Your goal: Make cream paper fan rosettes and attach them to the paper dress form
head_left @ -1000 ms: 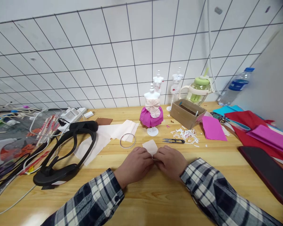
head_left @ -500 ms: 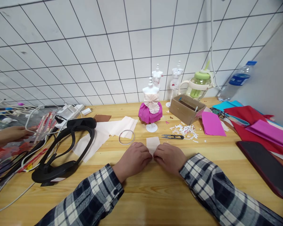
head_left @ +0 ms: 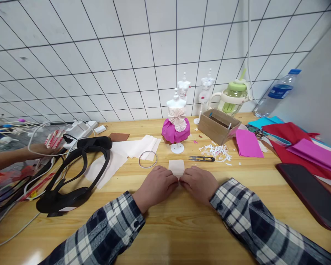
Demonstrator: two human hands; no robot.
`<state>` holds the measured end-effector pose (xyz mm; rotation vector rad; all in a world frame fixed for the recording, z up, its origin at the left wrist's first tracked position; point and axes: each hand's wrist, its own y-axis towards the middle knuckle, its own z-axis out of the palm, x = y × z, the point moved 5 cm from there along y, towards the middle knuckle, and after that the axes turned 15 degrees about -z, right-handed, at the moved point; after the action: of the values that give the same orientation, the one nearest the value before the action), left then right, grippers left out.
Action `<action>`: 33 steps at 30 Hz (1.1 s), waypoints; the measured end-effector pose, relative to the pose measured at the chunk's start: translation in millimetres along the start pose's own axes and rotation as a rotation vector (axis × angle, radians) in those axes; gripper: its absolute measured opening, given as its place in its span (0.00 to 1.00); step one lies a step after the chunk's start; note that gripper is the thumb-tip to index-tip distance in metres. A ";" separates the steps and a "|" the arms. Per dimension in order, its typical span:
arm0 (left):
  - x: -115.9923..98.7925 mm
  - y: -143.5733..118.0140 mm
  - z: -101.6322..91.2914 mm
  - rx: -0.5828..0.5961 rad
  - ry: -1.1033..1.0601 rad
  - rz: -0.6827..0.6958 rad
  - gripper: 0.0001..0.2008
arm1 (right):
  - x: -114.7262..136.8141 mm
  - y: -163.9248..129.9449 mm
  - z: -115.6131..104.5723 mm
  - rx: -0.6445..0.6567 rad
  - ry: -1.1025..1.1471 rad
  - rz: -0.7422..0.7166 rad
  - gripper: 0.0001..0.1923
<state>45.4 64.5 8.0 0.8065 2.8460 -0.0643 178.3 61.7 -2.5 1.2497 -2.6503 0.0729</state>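
My left hand [head_left: 157, 184] and my right hand [head_left: 198, 183] meet near the middle of the table, fingers closed. Between them they pinch the near edge of a small pale pink paper piece [head_left: 176, 166], whose far part lies flat beyond my fingertips. Just past it stands a small white dress form [head_left: 176, 105] with a magenta skirt [head_left: 174, 133] and pale pleated rosettes [head_left: 177, 117] on the front. Black thread snips [head_left: 202, 159] lie right of the paper. A metal ring [head_left: 139, 162] rests to its left, partly over a larger pale pink sheet [head_left: 118, 154].
On the left are a black headset strap [head_left: 108, 158], cables and another person's arm [head_left: 16, 159] holding striped packets [head_left: 54, 140]. Rightward are paper scraps [head_left: 216, 152], a cardboard box [head_left: 213, 130], magenta paper [head_left: 249, 143], a phone [head_left: 309, 195], red fabric [head_left: 285, 138] and a bottle [head_left: 278, 92].
The small paper's far edge has shifted slightly left between my hands, which stay almost in place. At the left, the other person's hand has moved right and lifted the striped packets.
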 end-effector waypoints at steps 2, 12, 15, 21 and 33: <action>-0.1 -0.4 -0.4 -0.006 0.008 0.004 0.10 | 0.6 -0.5 -0.7 -0.015 0.011 -0.017 0.14; -0.4 -0.7 -2.3 -0.072 0.043 0.021 0.10 | -4.1 -1.8 -1.2 0.001 0.113 0.073 0.12; -0.5 -1.1 -1.8 -0.072 0.049 0.033 0.10 | -5.8 -2.4 -1.2 -0.020 0.151 0.106 0.11; 0.3 -1.2 -0.9 -0.045 -0.002 0.020 0.09 | -8.1 -1.7 0.4 -0.008 0.188 0.144 0.11; -0.9 -0.4 -2.3 -0.058 0.017 0.033 0.08 | -4.1 -3.2 -4.0 -0.054 0.134 0.110 0.11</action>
<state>45.6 63.9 10.4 0.8454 2.8352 0.0302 184.0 63.3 0.4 1.0439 -2.5849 0.0975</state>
